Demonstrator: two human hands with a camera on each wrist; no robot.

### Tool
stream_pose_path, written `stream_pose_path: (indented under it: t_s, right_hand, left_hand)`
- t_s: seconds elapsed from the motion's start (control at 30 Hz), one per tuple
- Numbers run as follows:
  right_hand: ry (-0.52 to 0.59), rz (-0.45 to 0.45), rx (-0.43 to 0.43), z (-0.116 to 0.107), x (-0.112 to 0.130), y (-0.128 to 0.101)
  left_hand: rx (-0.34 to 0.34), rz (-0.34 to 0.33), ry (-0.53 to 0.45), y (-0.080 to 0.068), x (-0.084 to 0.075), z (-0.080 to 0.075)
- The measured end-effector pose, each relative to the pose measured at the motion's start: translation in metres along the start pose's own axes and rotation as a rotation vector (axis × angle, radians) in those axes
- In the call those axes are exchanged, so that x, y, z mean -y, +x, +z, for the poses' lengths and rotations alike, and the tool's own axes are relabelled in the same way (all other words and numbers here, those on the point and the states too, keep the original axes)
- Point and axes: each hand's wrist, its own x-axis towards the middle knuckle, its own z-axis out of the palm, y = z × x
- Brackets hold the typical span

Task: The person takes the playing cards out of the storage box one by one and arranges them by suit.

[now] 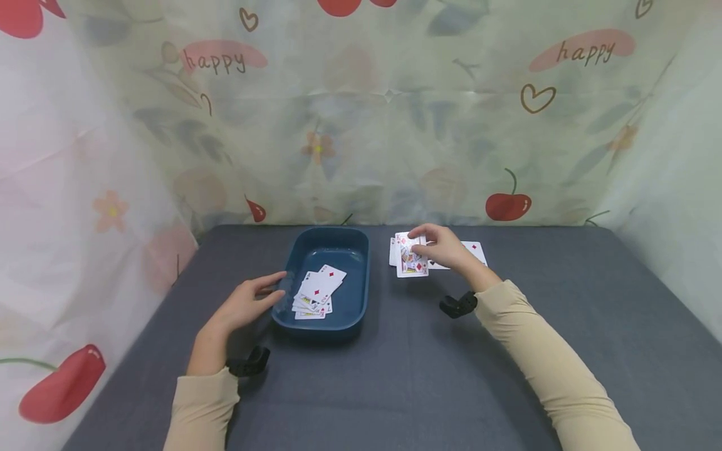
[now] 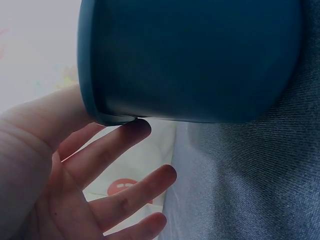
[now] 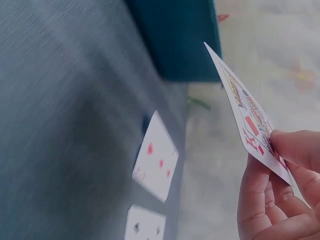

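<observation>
The right hand (image 1: 445, 247) has its grip clamped on a white playing card, a red king of diamonds (image 1: 410, 266), pinched between thumb and fingers at its upper right edge. The king is raised off the dark grey cloth-covered counter (image 1: 395, 376), just right of the deep blue rectangular tray with rounded corners (image 1: 352, 304); a strip of cloth separates the tray's right rim from the card. Other white cards (image 1: 476, 249) lie beneath and beside the hand, near the counter's far edge; the right wrist view shows one with red pips and one with black.

The left hand (image 1: 239, 307) rests its fingertips at the tray's left rim, its grip apart, fingers extended and spread. Inside the tray, a loose overlapping pile of face-up cards (image 1: 318, 289) sits toward the near left, so the floor shows along the right wall and far end. The tray's far rim is close to the pale patterned curtain (image 1: 389, 138). Cloth stretches between the forearms on the near side.
</observation>
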Motion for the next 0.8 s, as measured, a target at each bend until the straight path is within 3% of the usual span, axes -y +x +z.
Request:
stream_pose_path:
  t_s: [0.47, 0.8]
  right_hand:
    - [-0.074, 0.151, -0.049, -0.043, -0.060, -0.036]
    - [-0.137, 0.180, -0.002, -0.063, -0.083, -0.055]
  left_hand:
    - [-0.004, 0.017, -0.002, 0.000, 0.000, -0.001]
    - [0.005, 0.013, -0.011, 0.000, 0.001, -0.001]
